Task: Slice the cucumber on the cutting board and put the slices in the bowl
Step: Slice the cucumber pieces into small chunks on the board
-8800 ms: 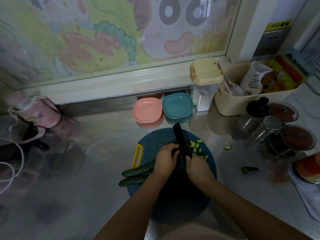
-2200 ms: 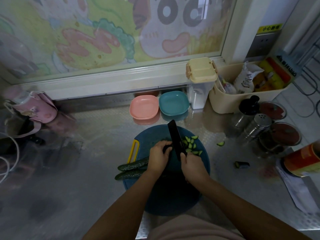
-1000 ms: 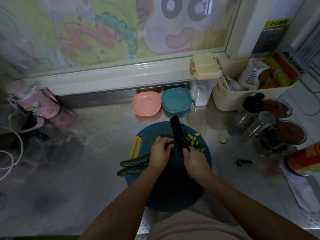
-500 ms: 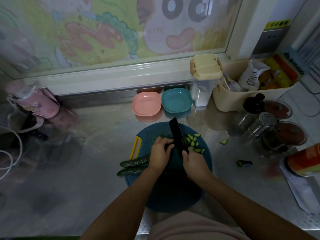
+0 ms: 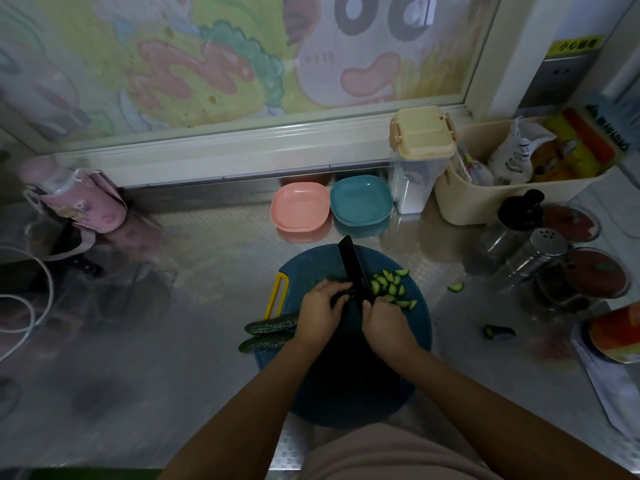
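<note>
Slicing is in progress, and both bowls look empty. The left hand [image 5: 313, 317] curls its fingers over the cucumber [image 5: 270, 328] on the blue cutting board [image 5: 346, 393]. The right hand [image 5: 384, 325] grips the black knife [image 5: 351, 265] by the handle.

Count:
- two uncut cucumber lengths
- roughly a dozen slices [image 5: 391, 289] beside the blade
- one stray slice [image 5: 455, 287] and one end piece [image 5: 498, 331] on the counter [image 5: 173, 341]
- two bowls: pink bowl [image 5: 299, 207], teal bowl [image 5: 361, 200]

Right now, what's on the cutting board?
Slices lie right of the knife; two cucumber lengths run under the left hand. It and the right hand hide the cut end.
</note>
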